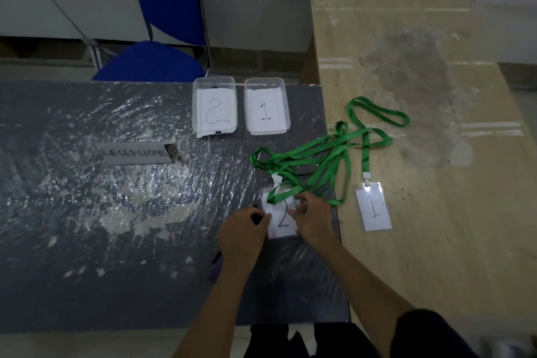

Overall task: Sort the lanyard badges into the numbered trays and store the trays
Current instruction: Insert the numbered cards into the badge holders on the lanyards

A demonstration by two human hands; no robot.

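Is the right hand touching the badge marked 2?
Touching. The head view shows the right hand with its fingers pressed on the right edge of the badge marked 2, no gap between them.

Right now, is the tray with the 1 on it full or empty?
Empty. The tray marked 1 shows only its white number paper, and the badge marked 1 lies out on the wooden table.
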